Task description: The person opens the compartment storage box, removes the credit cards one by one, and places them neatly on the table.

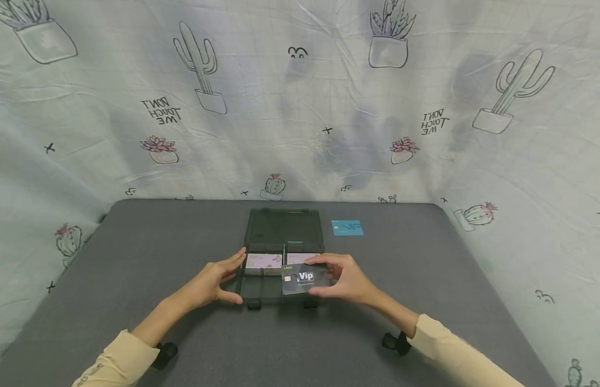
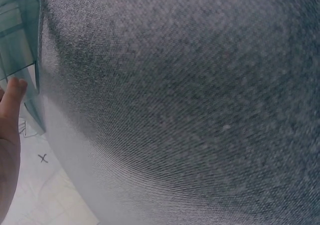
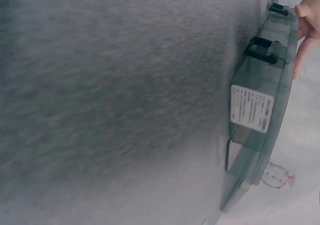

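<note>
A dark translucent plastic case [image 1: 264, 288] lies on the table with its lid [image 1: 284, 224] folded back. Pink-and-white cards [image 1: 264, 261] fill its two rear compartments. My right hand [image 1: 345, 279] pinches a black "Vip" card [image 1: 304, 278] between thumb and fingers, over the front right compartment. At the case's left side, my left hand [image 1: 217, 279] has its fingertips against the wall, thumb near the front corner. The left wrist view catches only part of the left hand [image 2: 10, 110] beside the case. In the right wrist view, the case's labelled side [image 3: 251, 108] and front latches [image 3: 262, 50] show.
A blue card [image 1: 347, 228] lies on the grey table [image 1: 193, 226], right of the lid. Behind and at both sides hangs a white cloth [image 1: 261, 118] printed with cacti. Dark wrist-worn devices [image 1: 396, 343] sit below both forearms.
</note>
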Demonstrator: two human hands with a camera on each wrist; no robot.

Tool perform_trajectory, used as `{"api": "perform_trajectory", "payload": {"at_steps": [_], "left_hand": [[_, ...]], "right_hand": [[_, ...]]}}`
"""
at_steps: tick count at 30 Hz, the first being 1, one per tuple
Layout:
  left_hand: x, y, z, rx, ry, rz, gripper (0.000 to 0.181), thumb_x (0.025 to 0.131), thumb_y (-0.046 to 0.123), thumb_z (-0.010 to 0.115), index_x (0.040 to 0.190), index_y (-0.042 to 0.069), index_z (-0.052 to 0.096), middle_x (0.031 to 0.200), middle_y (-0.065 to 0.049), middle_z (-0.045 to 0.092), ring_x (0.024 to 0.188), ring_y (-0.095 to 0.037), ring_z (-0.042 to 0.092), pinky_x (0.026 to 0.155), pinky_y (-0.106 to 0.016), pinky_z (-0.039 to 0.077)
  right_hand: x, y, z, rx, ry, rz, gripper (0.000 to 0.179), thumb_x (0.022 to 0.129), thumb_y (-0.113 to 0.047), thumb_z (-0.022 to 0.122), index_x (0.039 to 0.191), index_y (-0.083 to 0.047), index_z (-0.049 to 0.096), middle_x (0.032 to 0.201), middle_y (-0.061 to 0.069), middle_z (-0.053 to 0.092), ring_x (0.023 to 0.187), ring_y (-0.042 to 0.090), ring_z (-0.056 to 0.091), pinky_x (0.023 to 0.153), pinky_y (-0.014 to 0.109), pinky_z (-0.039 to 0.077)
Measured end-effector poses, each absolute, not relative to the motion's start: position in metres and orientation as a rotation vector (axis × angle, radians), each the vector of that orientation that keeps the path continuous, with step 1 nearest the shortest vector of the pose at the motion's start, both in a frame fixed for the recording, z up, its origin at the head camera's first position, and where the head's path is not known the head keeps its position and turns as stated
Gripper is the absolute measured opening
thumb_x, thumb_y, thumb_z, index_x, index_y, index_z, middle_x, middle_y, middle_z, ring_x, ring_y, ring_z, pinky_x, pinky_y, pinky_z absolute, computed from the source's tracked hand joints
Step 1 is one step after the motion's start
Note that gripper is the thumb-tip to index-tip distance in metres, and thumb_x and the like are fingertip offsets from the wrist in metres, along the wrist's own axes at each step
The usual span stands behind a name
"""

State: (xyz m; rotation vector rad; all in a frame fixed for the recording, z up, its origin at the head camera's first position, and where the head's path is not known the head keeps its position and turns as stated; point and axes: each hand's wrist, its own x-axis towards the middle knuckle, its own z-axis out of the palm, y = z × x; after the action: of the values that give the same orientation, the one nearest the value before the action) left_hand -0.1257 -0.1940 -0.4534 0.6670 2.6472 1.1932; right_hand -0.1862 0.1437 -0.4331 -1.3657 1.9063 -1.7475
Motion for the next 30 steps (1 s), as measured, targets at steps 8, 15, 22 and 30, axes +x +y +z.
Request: {"api": "perform_trajectory", "payload": {"at_steps": [8,15,22,30], "left_hand": [[-0.125,-0.195,-0.455,0.670,2.639,1.214,0.100,0.069,0.018,0.083,0.144,-0.014,0.025,0.154,-0.027,0.013,0.135,-0.042,0.029,0.100,-0.040,0.045],[-0.125,-0.194,-0.456,0.681,2.645,1.209,0.100,0.069,0.017,0.083,0.144,-0.014,0.026,0.154,-0.027,0.014,0.135,-0.042,0.029,0.100,-0.040,0.046],[-0.125,-0.194,-0.455,0.656,2.635,1.217,0.100,0.068,0.015,0.084,0.144,-0.013,0.025,0.155,-0.026,0.013,0.136,-0.041,0.028,0.101,-0.039,0.045],[-0.126,-0.195,-0.457,0.653,2.631,1.205,0.102,0.068,0.016,0.084,0.145,-0.012,0.024,0.155,-0.025,0.012,0.137,-0.039,0.028,0.101,-0.038,0.045]], "right_hand": [[-0.187,0.161,-0.440,-1.134,1.906,-1.763,0.052,0.074,0.005,0.080,0.122,0.006,0.061,0.120,0.022,0.060,0.072,0.008,0.058,0.056,0.016,0.052],[-0.186,0.170,-0.439,-1.007,1.733,-1.771,0.068,0.070,0.002,0.083,0.129,0.013,0.051,0.127,0.025,0.055,0.091,0.014,0.064,0.072,0.025,0.059],[-0.183,0.176,-0.438,-1.007,1.786,-1.693,0.063,0.073,0.007,0.078,0.130,0.011,0.051,0.119,0.027,0.055,0.076,0.011,0.058,0.061,0.018,0.055],[-0.182,0.190,-0.441,-0.990,1.835,-1.713,0.059,0.074,0.005,0.079,0.128,0.008,0.056,0.115,0.026,0.060,0.067,0.006,0.052,0.054,0.012,0.046]]}}
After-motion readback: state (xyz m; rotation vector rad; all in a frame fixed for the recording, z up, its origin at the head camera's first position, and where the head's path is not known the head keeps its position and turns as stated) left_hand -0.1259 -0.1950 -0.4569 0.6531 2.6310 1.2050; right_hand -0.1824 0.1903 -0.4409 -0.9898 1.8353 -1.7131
